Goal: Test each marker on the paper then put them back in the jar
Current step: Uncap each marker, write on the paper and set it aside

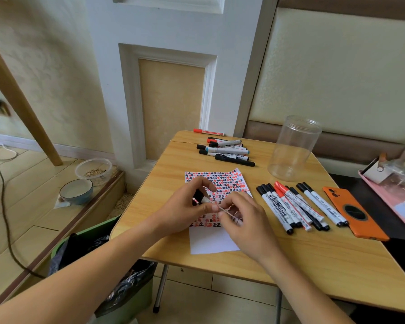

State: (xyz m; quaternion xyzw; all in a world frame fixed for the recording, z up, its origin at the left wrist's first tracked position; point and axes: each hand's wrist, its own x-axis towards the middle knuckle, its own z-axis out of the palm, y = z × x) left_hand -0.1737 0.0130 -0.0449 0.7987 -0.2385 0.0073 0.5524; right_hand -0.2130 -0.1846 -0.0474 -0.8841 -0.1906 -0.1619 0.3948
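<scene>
Gripped by both the left hand [187, 206] and right hand [246, 230], a slim cylindrical marker [216, 206] is held over the ink-patterned paper [211, 242] on the wood-grain tabletop [290, 260].

Wooden folding table [220, 260] on metal legs stands vs. white panelled wall [173, 31] w/ tan inset panel [171, 106]. Orange phone [355, 212] lies face-down nr table's right edge; pink tray [384, 195] just beyond it, holding a clear bag & small white box. Padded cream headboard [337, 73] behind. On floor at left: blue-rimmed bowl [76, 191] beside clear plastic container [93, 170] w/ grain-like bits inside. Green bin [117, 295], black liner, sits below table's front-left corner. Dark cable [5, 206] trails across floorboards; slanted wooden leg [21, 101] at far left.
</scene>
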